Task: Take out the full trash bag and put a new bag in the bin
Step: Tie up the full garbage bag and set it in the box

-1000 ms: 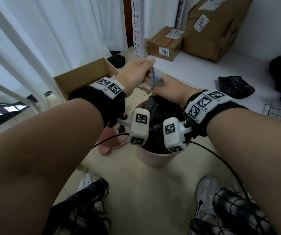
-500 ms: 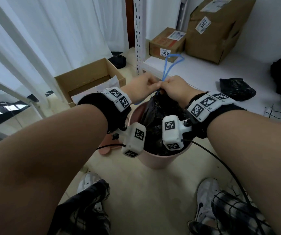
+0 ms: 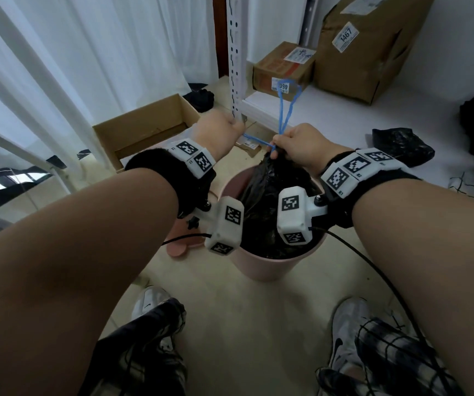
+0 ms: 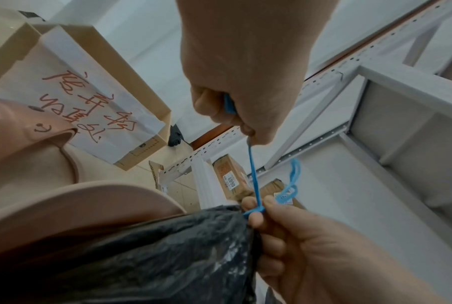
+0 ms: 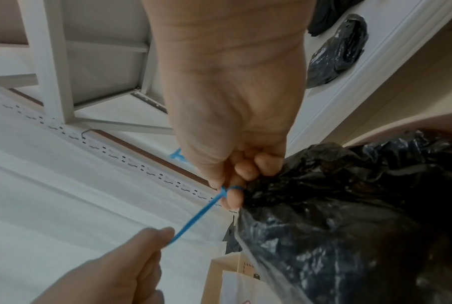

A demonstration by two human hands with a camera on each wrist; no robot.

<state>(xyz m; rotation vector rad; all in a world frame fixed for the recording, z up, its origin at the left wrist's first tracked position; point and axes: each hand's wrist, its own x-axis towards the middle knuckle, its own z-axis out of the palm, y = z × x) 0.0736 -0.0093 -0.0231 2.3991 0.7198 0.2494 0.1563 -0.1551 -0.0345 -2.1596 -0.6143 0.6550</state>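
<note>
**Drawstring pulled tight at the neck of the full bag**

On the left, an open cardboard box (image 3: 144, 130) sits on the floor by the white curtain (image 3: 58, 67), with a sheet of handwritten paper (image 4: 89, 115) in it. Next comes the left hand (image 3: 218, 130), fingers curled into a fist around 1 end of the blue drawstring (image 3: 255, 140), which runs taut from that fist across to the bag's neck.

In the middle stands the pink bin (image 3: 273, 267), and the full black trash bag (image 3: 270, 201) sits inside it, its top gathered into a bunch above the rim. The bin's pink lid (image 3: 184, 247) lies on the floor just beside it.

The right hand (image 3: 298, 144) pinches the gathered neck, fingertips (image 4: 255, 218) pressed together on the plastic and the cord right where it cinches; a loose blue loop (image 3: 287, 104) stands up above this hand. To the right, on the low white shelf (image 3: 358, 121), lie 2 closed cardboard boxes (image 3: 284, 70) and a crumpled black bag (image 3: 401, 144).

The bag film looks thin, soft and slick, so it probably tears or slips if grabbed by the side. The safest hold is likely the bunched neck or the cord itself, lifting straight up out of the bin. Its weight cannot be judged from here.
</note>
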